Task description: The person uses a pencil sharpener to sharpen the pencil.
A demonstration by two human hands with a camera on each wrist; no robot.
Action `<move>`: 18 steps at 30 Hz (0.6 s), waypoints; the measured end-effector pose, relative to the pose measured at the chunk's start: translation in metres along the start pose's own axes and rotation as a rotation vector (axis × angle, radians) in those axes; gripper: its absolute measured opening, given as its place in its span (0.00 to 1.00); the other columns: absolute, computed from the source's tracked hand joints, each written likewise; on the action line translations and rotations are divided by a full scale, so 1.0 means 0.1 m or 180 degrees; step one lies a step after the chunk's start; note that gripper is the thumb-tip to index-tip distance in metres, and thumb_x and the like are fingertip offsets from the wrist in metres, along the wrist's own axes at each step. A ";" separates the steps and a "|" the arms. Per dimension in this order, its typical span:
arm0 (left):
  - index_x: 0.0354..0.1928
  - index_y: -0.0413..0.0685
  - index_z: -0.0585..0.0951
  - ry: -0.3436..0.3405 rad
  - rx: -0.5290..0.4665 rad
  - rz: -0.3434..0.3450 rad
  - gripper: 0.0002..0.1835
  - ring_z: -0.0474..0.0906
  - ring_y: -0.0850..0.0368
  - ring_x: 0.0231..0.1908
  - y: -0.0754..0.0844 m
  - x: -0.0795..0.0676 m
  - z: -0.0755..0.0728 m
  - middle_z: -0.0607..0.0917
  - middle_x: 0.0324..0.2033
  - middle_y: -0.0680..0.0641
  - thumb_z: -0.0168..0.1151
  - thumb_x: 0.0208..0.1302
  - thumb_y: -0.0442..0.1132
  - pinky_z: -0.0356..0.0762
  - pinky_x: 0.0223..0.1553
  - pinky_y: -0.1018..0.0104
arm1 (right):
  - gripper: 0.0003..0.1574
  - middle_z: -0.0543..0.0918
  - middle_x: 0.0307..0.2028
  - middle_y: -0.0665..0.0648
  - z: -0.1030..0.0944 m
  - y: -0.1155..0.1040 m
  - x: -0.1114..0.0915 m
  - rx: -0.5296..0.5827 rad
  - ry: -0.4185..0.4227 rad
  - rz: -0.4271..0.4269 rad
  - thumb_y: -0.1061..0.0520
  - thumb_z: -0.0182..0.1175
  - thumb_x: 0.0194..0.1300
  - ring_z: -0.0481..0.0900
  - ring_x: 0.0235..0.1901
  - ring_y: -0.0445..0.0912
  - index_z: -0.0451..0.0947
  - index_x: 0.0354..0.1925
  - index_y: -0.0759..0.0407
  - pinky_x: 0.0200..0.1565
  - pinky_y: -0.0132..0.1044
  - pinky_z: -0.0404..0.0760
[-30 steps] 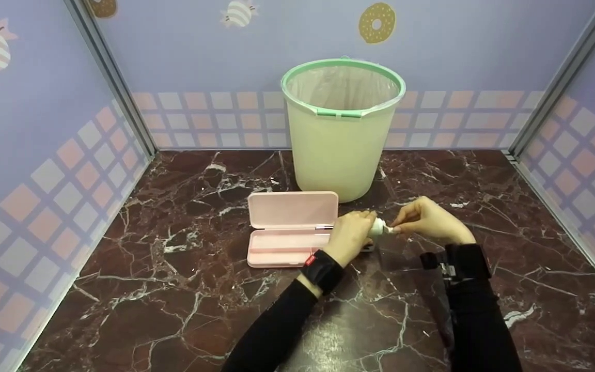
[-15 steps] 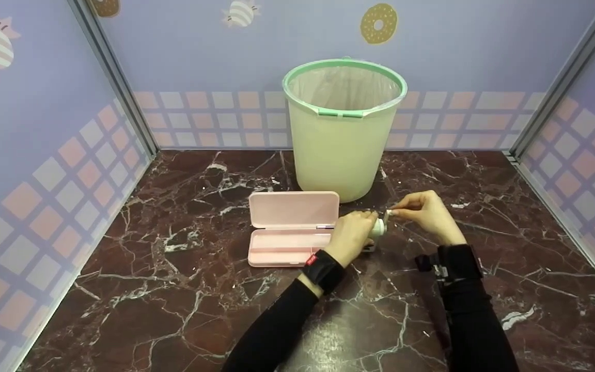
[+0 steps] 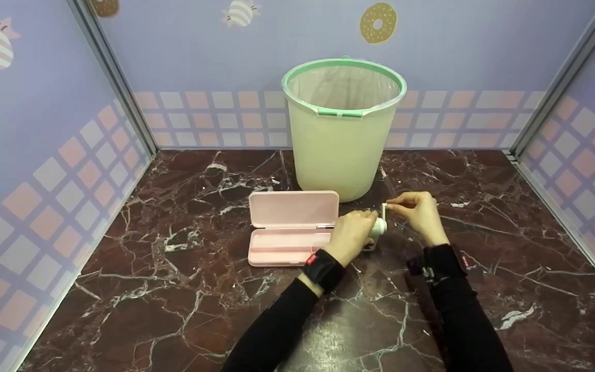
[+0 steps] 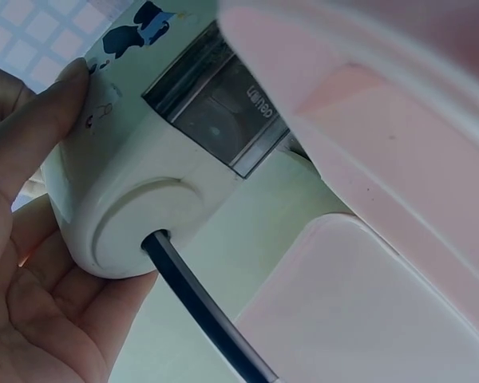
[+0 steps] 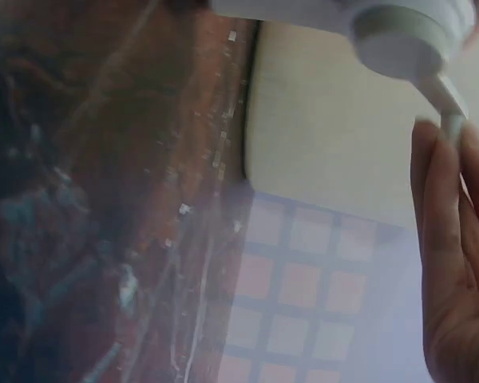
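Note:
My left hand (image 3: 351,233) grips a white pencil sharpener (image 4: 104,183) with a penguin picture and a dark clear shavings window (image 4: 223,112). A dark striped pencil (image 4: 203,307) sticks out of the round hole in its face. On the opposite end, the thumb and fingers of my right hand (image 3: 420,211) pinch the knob of the white crank (image 3: 384,210), which points upward in the head view. Left of the sharpener lies a pink pencil case (image 3: 279,257), lid raised; the pencil's end shows beside its hinge. My left hand hides most of the sharpener in the head view.
A tall pale bin (image 3: 341,155) with a green rim and a clear liner stands behind the case. The dark red marbled tabletop (image 3: 173,299) is bounded by patterned panels at the back and both sides.
My right hand has swung the crank up from pointing right, and the hand has shifted left and slightly up. The left hand stays on the sharpener; the case is unmoved.

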State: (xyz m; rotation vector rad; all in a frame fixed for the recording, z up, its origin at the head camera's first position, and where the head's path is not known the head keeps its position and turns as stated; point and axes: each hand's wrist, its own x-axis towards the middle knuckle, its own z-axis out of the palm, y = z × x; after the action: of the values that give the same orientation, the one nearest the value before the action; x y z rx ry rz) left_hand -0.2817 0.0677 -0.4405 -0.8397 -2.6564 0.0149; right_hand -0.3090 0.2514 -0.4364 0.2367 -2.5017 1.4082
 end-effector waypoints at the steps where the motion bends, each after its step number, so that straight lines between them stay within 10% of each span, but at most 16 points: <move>1: 0.58 0.54 0.80 0.0002 0.0004 0.0002 0.30 0.84 0.60 0.49 0.00 0.00 0.00 0.86 0.53 0.54 0.73 0.52 0.52 0.81 0.50 0.69 | 0.09 0.88 0.39 0.68 0.03 0.01 0.00 -0.0075 0.0046 -0.0015 0.63 0.69 0.59 0.79 0.29 0.24 0.86 0.36 0.70 0.32 0.18 0.77; 18: 0.56 0.53 0.80 0.0097 -0.0053 0.0051 0.30 0.84 0.59 0.47 -0.02 -0.01 0.02 0.86 0.51 0.54 0.74 0.51 0.52 0.82 0.47 0.69 | 0.04 0.89 0.33 0.66 0.16 0.20 0.00 -0.0776 -0.0283 -0.0201 0.67 0.70 0.54 0.85 0.33 0.49 0.87 0.31 0.69 0.36 0.26 0.77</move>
State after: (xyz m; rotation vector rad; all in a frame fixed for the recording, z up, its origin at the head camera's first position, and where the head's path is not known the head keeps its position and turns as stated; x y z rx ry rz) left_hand -0.2824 0.0658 -0.4424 -0.8594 -2.6248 -0.0159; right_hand -0.3166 0.2482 -0.4609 0.3324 -2.6814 1.0780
